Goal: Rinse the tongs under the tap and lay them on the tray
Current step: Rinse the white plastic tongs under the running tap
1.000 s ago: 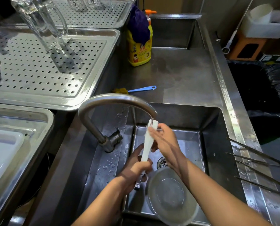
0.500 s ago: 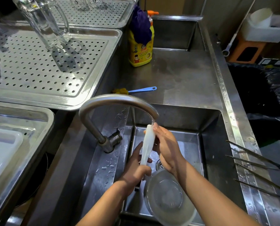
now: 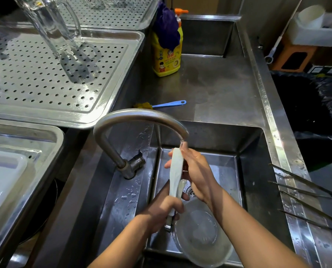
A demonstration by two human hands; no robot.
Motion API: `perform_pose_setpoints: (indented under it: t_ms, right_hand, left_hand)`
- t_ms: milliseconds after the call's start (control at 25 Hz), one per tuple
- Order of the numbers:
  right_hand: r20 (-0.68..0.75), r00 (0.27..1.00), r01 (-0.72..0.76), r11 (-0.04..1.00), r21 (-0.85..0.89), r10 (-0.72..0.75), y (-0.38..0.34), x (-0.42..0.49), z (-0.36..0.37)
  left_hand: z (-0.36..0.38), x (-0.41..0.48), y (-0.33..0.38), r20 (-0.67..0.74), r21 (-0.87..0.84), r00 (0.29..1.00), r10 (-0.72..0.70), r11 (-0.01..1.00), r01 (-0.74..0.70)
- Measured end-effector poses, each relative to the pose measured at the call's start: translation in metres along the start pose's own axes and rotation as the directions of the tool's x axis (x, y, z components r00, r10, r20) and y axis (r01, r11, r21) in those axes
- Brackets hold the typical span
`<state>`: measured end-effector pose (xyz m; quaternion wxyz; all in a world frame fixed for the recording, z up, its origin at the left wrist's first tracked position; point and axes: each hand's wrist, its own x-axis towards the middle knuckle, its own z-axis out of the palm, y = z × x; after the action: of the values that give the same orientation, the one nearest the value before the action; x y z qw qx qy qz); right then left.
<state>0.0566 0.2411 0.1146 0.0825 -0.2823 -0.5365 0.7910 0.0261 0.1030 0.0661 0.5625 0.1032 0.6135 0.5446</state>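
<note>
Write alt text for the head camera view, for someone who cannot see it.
Two bare hands hold white-tipped tongs upright under a curved steel tap over a sink: the left hand grips the handle end, the right hand rubs the tips. A clear bowl lies in the sink; perforated drying trays sit to the left.

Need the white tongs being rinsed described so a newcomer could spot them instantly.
Start at the curved steel tap over the steel sink basin. Directly under its spout stand the white flat-bladed tongs, upright between both hands. Unlike the thin dark metal tongs on the sink's right rim, these are pale, broad and held.
</note>
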Motion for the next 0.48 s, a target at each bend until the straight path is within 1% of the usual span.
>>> perform_pose_setpoints:
  t_ms: [40, 80, 120, 160, 200, 240, 280, 320, 360, 400, 440, 480]
  right_hand:
    - [-0.028, 0.999, -0.038, 0.997, 0.065, 0.040, -0.003, 0.000, 0.002]
    - [-0.022, 0.997, -0.075, 0.984, 0.161, 0.080, -0.006, 0.000, 0.004]
    - [0.017, 0.993, -0.115, 0.953, 0.280, 0.115, -0.008, 0.000, 0.006]
    - [0.061, 0.991, -0.135, 0.918, 0.373, 0.121, -0.008, -0.001, 0.008]
    - [0.085, 0.991, -0.130, 0.901, 0.414, 0.104, -0.007, -0.004, 0.009]
    - [0.067, 0.995, -0.093, 0.929, 0.358, 0.074, -0.006, -0.005, 0.010]
    - [0.029, 0.999, -0.039, 0.974, 0.223, 0.033, -0.005, -0.003, 0.010]
    - [-0.019, 1.000, 0.009, 0.999, 0.034, -0.009, -0.006, -0.001, 0.010]
    - [-0.046, 0.998, 0.037, 0.992, -0.123, -0.043, -0.008, 0.002, 0.010]
    - [-0.056, 0.997, 0.044, 0.977, -0.208, -0.057, -0.012, 0.005, 0.011]
    - [-0.057, 0.998, 0.022, 0.976, -0.219, -0.035, -0.015, 0.009, 0.011]
    - [-0.060, 0.998, -0.028, 0.988, -0.154, 0.018, -0.017, 0.012, 0.009]
  left_hand:
    - [0.002, 0.001, -0.002, -0.010, 0.022, 1.000, 0.015, 1.000, -0.015]
    - [0.003, 0.003, -0.005, -0.037, 0.059, 0.998, 0.048, 0.997, -0.046]
    - [0.003, 0.005, -0.007, -0.075, 0.106, 0.993, 0.089, 0.991, -0.081]
    - [0.002, 0.008, -0.009, -0.122, 0.160, 0.984, 0.134, 0.980, -0.113]
    - [0.001, 0.012, -0.011, -0.171, 0.218, 0.969, 0.178, 0.966, -0.139]
    - [0.001, 0.014, -0.012, -0.219, 0.278, 0.951, 0.219, 0.948, -0.155]
    - [0.001, 0.017, -0.013, -0.257, 0.337, 0.933, 0.253, 0.928, -0.159]
    - [0.003, 0.019, -0.013, -0.278, 0.386, 0.919, 0.278, 0.909, -0.157]
    - [0.005, 0.020, -0.012, -0.284, 0.422, 0.910, 0.301, 0.892, -0.163]
    - [0.007, 0.020, -0.011, -0.275, 0.441, 0.904, 0.326, 0.879, -0.182]
    - [0.009, 0.020, -0.010, -0.263, 0.438, 0.902, 0.343, 0.875, -0.205]
    - [0.009, 0.020, -0.009, -0.250, 0.401, 0.908, 0.335, 0.890, -0.218]
